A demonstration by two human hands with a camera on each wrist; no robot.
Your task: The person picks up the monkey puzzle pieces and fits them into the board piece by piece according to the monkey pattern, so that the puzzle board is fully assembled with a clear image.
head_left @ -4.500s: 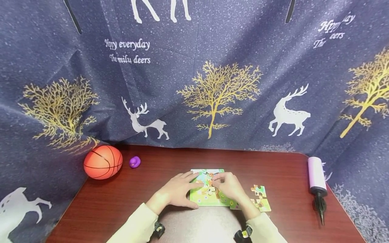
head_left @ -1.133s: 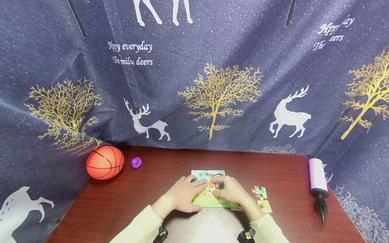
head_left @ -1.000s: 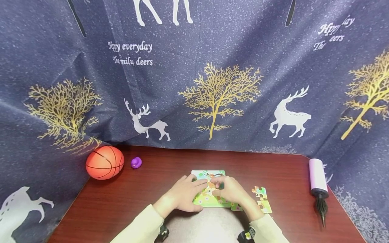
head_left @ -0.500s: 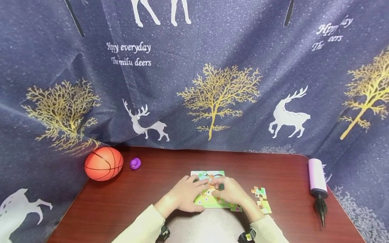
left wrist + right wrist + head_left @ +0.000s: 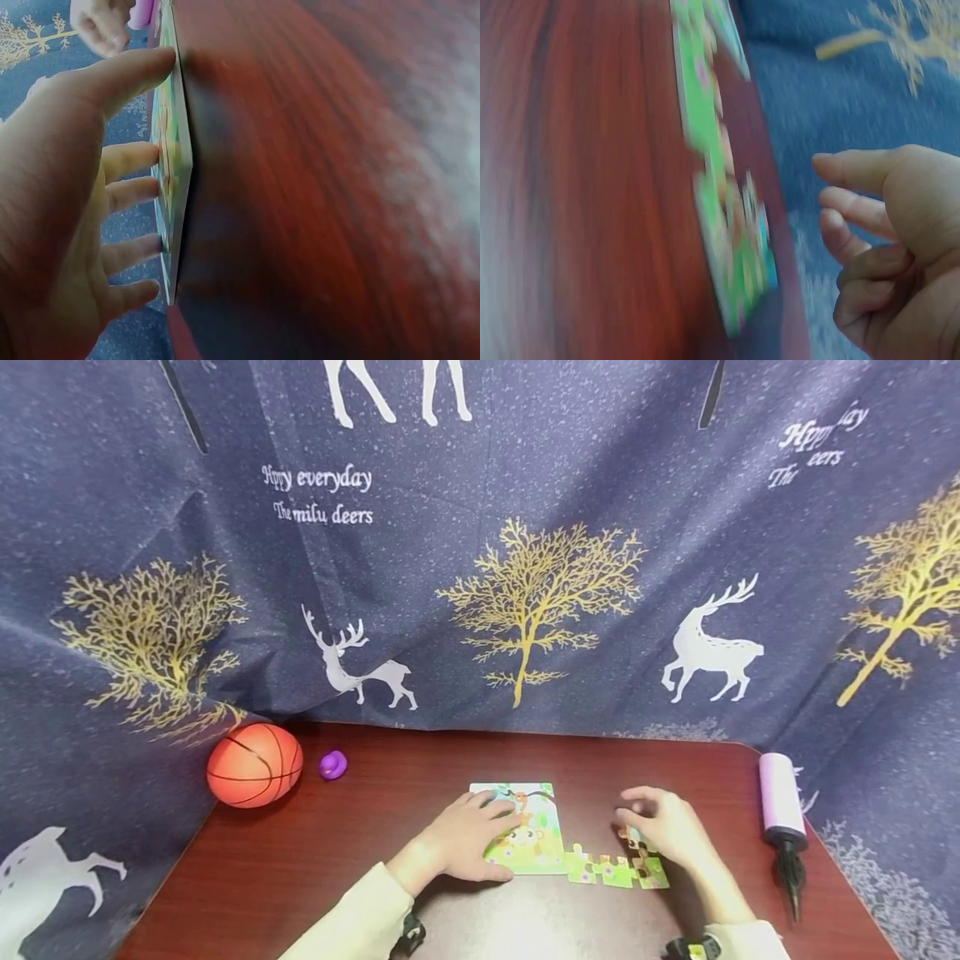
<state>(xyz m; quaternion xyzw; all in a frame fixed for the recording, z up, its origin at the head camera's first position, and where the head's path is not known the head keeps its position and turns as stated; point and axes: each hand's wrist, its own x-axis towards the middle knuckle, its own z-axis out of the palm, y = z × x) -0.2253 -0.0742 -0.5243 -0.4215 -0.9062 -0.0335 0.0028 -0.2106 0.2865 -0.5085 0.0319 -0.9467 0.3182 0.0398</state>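
Observation:
A jigsaw puzzle with a cartoon animal picture lies flat on the table. My left hand rests on its left part with spread fingers; in the left wrist view, the thumb reaches its near edge. To the right, my right hand hovers over loose puzzle pieces, partly hiding them. Seen from the right wrist, its fingers are loosely bent, with nothing between thumb and fingers. More loose pieces run in a row from the puzzle's lower right corner.
On the reddish-brown table a basketball sits at the far left, beside a purple rubber duck. A pink and black hand pump lies near the right edge. A deer-patterned cloth hangs behind.
My right hand has moved off the puzzle, rightward to above the loose pieces, uncovering the puzzle's right side and the row of pieces. My left hand stays on the puzzle, barely shifted.

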